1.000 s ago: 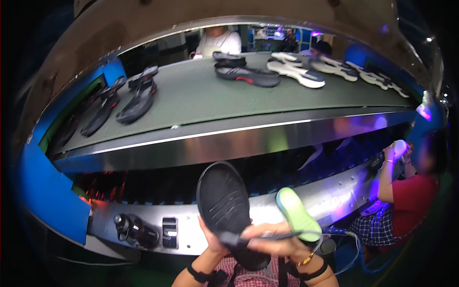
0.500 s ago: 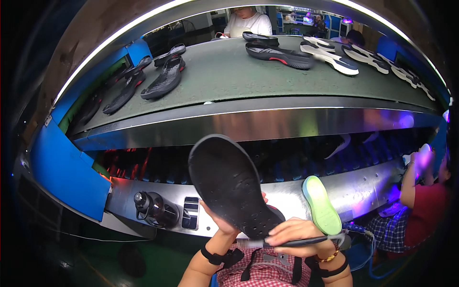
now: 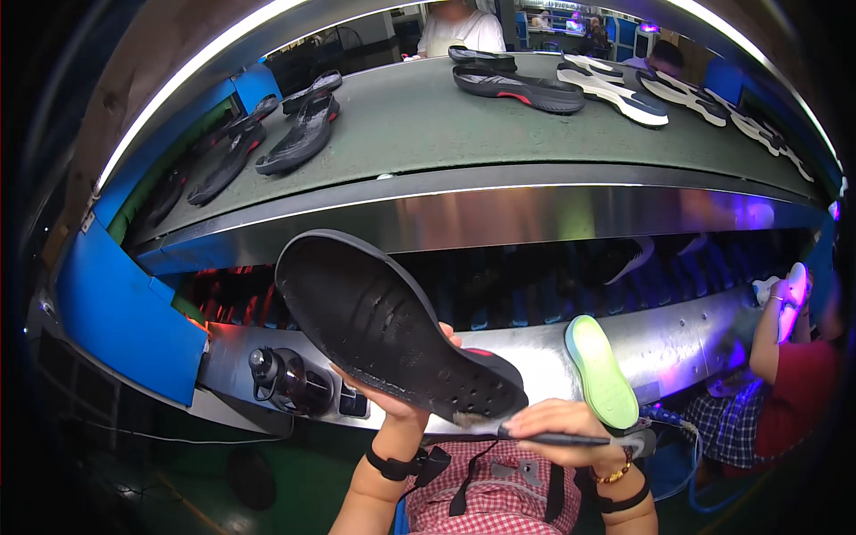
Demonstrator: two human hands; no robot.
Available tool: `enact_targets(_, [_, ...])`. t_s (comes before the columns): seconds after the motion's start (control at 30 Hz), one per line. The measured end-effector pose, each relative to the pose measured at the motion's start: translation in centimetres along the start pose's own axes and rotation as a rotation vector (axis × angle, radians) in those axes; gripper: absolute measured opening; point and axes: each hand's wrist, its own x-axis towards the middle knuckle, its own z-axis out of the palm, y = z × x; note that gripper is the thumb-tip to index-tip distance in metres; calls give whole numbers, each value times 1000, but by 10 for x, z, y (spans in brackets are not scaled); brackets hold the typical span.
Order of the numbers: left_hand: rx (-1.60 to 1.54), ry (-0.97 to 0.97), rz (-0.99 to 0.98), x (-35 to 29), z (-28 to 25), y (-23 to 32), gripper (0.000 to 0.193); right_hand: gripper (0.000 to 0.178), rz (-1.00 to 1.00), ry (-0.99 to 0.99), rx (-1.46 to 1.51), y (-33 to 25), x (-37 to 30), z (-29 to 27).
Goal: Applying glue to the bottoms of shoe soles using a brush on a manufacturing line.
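A black shoe sole [image 3: 379, 321] with a small red accent is tilted in front of me, its hollow inner face showing a row of small holes near the narrow end. My left hand [image 3: 392, 401] grips it from below around the middle, with some fingers hidden behind it. A brush with a dark handle [image 3: 571, 440] is pinched in my right hand [image 3: 557, 423]. Its pale bristles [image 3: 468, 419] meet the sole's near edge, by the narrow end. To the right of that hand, a light green sole [image 3: 602, 373] lies on the metal ledge.
A dark bottle [image 3: 299, 385] and a partly covered phone [image 3: 353, 401] sit on the ledge [image 3: 526, 348]. Beyond, a green conveyor belt [image 3: 392, 134] carries several black soles [image 3: 517, 91] and white ones [image 3: 615, 95]. Lower rollers run beneath it. A co-worker in red [image 3: 789, 392] handles a sole at right.
My left hand has shifted the black sole leftward and turned it slightly, covering more of the phone. The brush now touches the sole's edge nearer the left, its bristles more visible.
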Motion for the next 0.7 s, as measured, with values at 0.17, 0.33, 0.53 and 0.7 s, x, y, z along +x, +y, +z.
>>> enact_targets(0.17, [-93, -118, -51, 2, 2, 3, 107, 24, -93, 207, 250, 5, -6, -7])
enact_targets(0.33, [39, -52, -35, 4, 4, 2, 114, 23, -1, -19, 119, 13, -10, -9])
enact_targets(0.53, [-31, -107, -143, 3, 22, 4, 111, 18, 115, 275, 469, 24, -16, -7])
enact_targets(0.7, [256, -293, -190, -22, 19, -24, 112, 25, 176, 410, 1044, 10, -8, 25])
